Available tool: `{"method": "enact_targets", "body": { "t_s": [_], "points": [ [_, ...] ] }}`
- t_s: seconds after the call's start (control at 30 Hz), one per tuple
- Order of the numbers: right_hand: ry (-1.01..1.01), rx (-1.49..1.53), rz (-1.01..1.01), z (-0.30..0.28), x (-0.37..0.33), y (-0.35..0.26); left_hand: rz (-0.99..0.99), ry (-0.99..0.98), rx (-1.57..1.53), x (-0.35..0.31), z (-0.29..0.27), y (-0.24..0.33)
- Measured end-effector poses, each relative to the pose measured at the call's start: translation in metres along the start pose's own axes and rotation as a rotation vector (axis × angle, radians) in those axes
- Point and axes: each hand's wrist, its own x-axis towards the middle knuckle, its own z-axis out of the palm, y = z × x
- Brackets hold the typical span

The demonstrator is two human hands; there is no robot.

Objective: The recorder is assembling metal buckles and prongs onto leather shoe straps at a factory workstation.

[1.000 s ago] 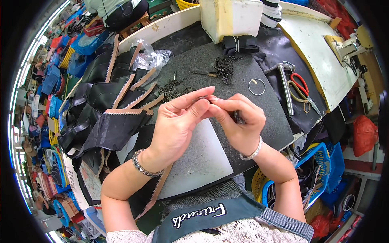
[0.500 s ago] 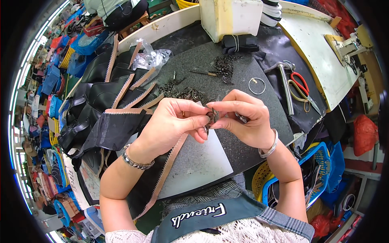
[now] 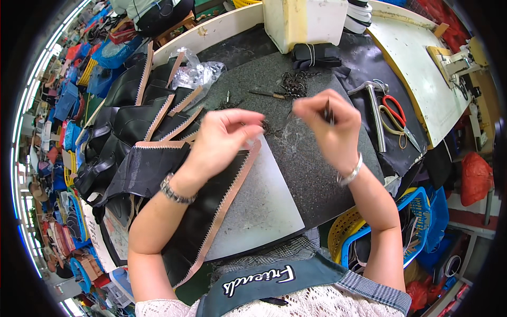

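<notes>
My left hand (image 3: 219, 140) hovers over the black leather piece (image 3: 208, 195), its thumb and forefinger apart; a small whitish bit, too blurred to name, shows near the thumb tip. My right hand (image 3: 331, 129) is up over the grey stone slab (image 3: 317, 174), smeared by motion. Its fingers are curled around a slim dark piece (image 3: 329, 112) whose kind I cannot make out. The leather piece has a tan zigzag-cut edge and lies partly on a white sheet (image 3: 269, 195). Past my right hand lie a heap of dark curled metal pieces (image 3: 296, 84) and a thin pointed tool (image 3: 268, 94).
Black leather pieces with tan edges (image 3: 132, 124) pile up at the left, beside a clear plastic bag (image 3: 198, 74). A metal hammer (image 3: 374, 116) and red-handled scissors (image 3: 395, 113) lie at the right. A blue basket (image 3: 417, 201) stands below the table's right edge.
Both hands were together, pinching a small dark curled metal piece between them. They have parted: my right hand has moved up and right, my left slightly left.
</notes>
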Motion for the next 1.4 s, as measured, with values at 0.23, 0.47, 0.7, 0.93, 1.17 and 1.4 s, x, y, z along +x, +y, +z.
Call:
{"method": "enact_targets", "body": {
  "t_s": [0.23, 0.47, 0.7, 0.93, 1.17, 1.4],
  "points": [
    [0.135, -0.224, 0.14, 0.008, 0.03, 0.037, 0.397, 0.327, 0.862, 0.057, -0.032, -0.046],
    [0.056, -0.049, 0.296, 0.004, 0.02, 0.036, 0.346, 0.239, 0.827, 0.064, -0.042, -0.04],
    [-0.191, -0.192, 0.208, 0.008, -0.005, -0.019, 0.005, 0.052, -0.244, 0.013, -0.007, 0.009],
    [-0.096, -0.524, -0.301, 0.011, -0.018, -0.037, -0.019, 0.031, -0.364, -0.019, 0.011, 0.032],
    [-0.086, -0.72, -0.444, 0.011, -0.029, -0.046, 0.039, 0.1, -0.268, -0.036, 0.021, 0.035],
    [-0.266, 0.746, 0.398, 0.005, -0.025, -0.038, -0.079, -0.114, -0.602, -0.036, 0.005, 0.04]
  ]
}}
